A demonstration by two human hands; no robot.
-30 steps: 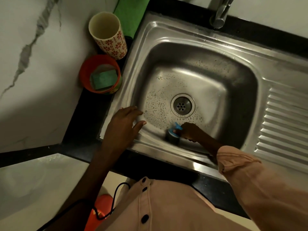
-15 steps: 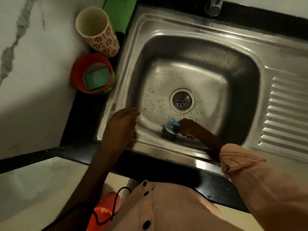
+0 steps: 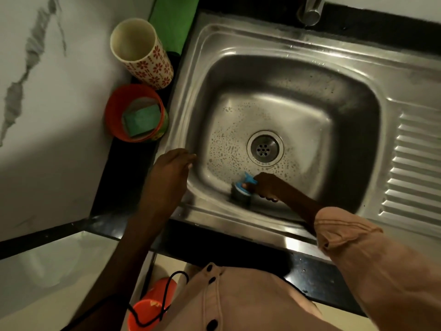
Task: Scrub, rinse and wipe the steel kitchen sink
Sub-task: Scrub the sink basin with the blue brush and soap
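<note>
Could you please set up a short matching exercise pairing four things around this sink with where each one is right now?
Things:
1. scrubber
2. green sponge
3. left hand
4. flowered cup

Places:
A. resting on the sink's left rim
B. inside the orange tub
C. on the counter, between the tub and the green cloth
D. gripped by the right hand on the basin's near wall, below the drain

Pairs: 1-D, 2-B, 3-A, 4-C

left hand (image 3: 167, 177): fingers drew together on rim | scrubber (image 3: 241, 191): barely shifted
</note>
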